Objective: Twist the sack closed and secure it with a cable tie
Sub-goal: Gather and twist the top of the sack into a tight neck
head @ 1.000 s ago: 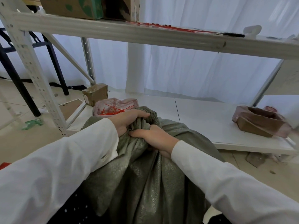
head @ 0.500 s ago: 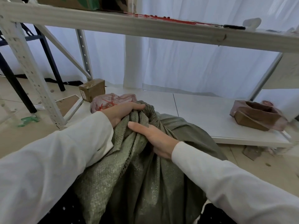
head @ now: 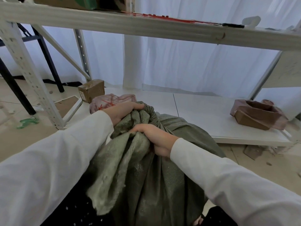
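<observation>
A grey-green woven sack (head: 164, 180) stands in front of me, its mouth gathered into a bunch. My left hand (head: 123, 110) grips the far top of the bunched cloth. Closer to me, my right hand (head: 156, 137) is closed around the gathered neck. A loose flap of the sack hangs down toward me on the left. Red cable ties (head: 107, 103) lie in a pink plastic bag (head: 114, 99) just behind my left hand. More red ties (head: 162, 17) lie on the upper shelf.
A white metal rack surrounds the spot: a low shelf board (head: 203, 115) behind the sack and an upper beam (head: 146, 23) overhead. A small cardboard box (head: 92, 90) sits at the back left, a brown torn box (head: 259, 115) at the right. White curtain behind.
My right hand has shifted from lying flat against the cloth to closing around the gathered neck. The left hand keeps its grip on top, and the cloth looks more bunched.
</observation>
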Tool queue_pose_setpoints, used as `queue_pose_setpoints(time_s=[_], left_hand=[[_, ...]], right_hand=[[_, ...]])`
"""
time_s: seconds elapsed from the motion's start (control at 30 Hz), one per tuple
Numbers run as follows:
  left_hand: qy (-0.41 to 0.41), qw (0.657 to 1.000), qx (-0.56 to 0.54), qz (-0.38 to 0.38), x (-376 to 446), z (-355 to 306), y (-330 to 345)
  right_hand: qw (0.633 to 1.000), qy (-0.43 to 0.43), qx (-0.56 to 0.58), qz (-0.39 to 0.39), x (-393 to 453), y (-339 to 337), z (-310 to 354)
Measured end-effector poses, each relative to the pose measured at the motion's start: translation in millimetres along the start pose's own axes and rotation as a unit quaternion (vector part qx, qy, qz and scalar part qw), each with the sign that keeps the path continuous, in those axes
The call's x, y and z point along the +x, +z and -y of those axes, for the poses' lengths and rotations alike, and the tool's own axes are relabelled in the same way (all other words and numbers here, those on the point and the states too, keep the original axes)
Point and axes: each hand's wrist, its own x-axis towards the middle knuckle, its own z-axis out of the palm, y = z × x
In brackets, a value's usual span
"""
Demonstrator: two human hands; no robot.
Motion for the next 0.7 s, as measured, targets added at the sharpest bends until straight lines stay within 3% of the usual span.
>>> queue_pose_setpoints(time_s=[0.17, 0.3, 0.53, 0.6, 0.7], left_hand=[[0.007, 1.000, 0.012, 0.018, -2.6, 1.8, -3.1], [0.005, 1.000, 0.007, 0.021, -0.9, 6.7, -3.1], [0.014, 1.000, -0.013, -0.012, 2.2, 11.5, -2.8], [0.017, 1.000, -0.016, -0.019, 2.1, 12.9, -1.6], [0.017, 1.000, -0.007, -0.024, 3.1, 15.6, 1.3]], right_hand=[[0.994, 0.042, 0.081, 0.056, -9.2, -3.1, 4.9], [0.995, 0.054, 0.054, 0.064, -20.6, -3.3, -1.3], [0.980, -0.001, 0.188, 0.063, -25.3, 10.8, -28.0], [0.982, 0.004, 0.174, 0.072, -25.3, 6.6, -31.8], [0.996, 0.026, 0.065, 0.057, -21.5, -2.1, -34.2]])
